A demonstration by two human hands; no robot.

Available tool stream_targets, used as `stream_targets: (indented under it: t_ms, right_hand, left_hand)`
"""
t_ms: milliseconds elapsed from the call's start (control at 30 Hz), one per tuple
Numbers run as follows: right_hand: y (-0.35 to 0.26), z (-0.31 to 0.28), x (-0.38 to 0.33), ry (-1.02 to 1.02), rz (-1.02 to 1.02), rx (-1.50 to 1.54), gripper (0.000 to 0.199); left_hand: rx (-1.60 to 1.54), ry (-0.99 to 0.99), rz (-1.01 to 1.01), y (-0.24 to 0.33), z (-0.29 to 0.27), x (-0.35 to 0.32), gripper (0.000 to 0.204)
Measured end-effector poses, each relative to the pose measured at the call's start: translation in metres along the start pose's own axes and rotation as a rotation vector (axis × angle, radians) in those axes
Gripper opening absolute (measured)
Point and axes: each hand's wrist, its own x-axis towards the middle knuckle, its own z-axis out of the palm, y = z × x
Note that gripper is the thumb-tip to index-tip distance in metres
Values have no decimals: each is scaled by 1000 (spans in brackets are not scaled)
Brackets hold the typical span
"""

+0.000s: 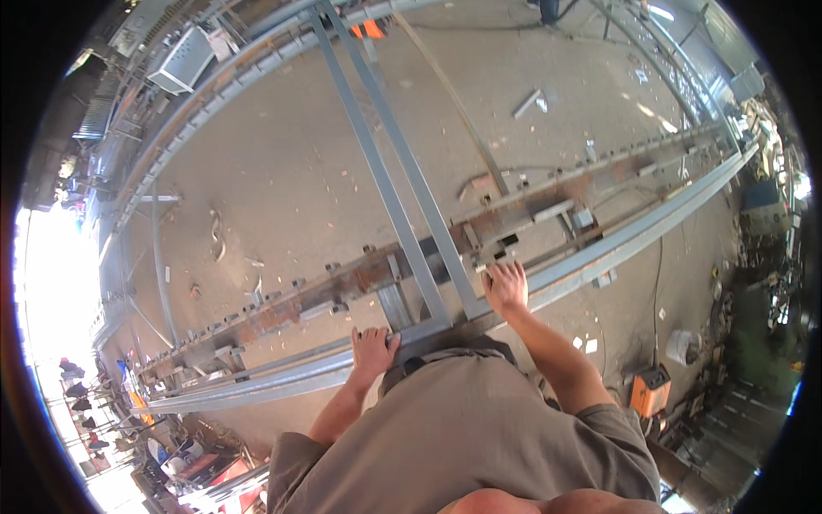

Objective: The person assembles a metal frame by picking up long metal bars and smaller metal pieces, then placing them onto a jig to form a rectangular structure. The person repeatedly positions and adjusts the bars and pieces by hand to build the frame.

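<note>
A long grey steel tube frame lies across in front of my body. My left hand [372, 351] is closed over its left steel tube [282, 377], close to the corner, with the thumb toward the joint. To the right of the joint, my right hand [507, 289] curls over the right steel tube [616, 259], fingertips on its far side. Between my hands, two parallel steel tubes [390, 193] run away from me to the far side. The undersides of both hands are hidden.
A rusty support beam [334, 289] with small metal blocks runs just beyond the tubes. A curved far rail [205, 98] stands at the upper left. An orange machine [651, 391] and a white bucket [682, 347] are on the right. Metal offcuts [528, 103] litter the floor.
</note>
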Motion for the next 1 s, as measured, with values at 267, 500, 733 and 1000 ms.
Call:
stream_targets:
  t_ms: [267, 500, 733, 1000]
  right_hand:
    - [19, -15, -13, -27, -60, -31, 31]
    - [17, -15, -9, -69, -14, -34, 36]
    - [18, -16, -6, -76, -42, -30, 32]
    - [10, -25, 4, -88, -42, -35, 25]
  left_hand:
    - [-62, 194, -375, 32, 11, 14, 45]
    - [-122, 283, -367, 34, 12, 12, 38]
    - [-304, 693, -148, 29, -152, 172, 74]
    - [-86, 728, -22, 36, -227, 491, 81]
